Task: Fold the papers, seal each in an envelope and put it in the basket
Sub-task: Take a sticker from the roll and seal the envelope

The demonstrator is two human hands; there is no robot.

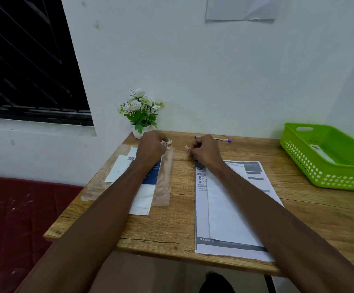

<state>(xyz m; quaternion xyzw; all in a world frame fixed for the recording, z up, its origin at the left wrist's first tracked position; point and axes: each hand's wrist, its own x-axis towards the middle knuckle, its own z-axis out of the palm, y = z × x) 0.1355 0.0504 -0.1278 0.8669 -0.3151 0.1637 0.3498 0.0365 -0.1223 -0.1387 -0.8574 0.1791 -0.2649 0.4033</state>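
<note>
My left hand (150, 147) curled, gripping small tape roll (167, 144) | right hand (204, 149) beside it, pinching torn tape piece (187, 147) | both forearms outstretched

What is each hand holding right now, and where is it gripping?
The left hand grips a small tape roll by its side. The right hand pinches a short torn strip of tape at one end.

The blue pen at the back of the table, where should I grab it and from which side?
Grip the pen at mid-barrel, coming from above. It lies flat, crosswise near the wall, just behind the right hand, with bare wooden table in front of it.
</note>
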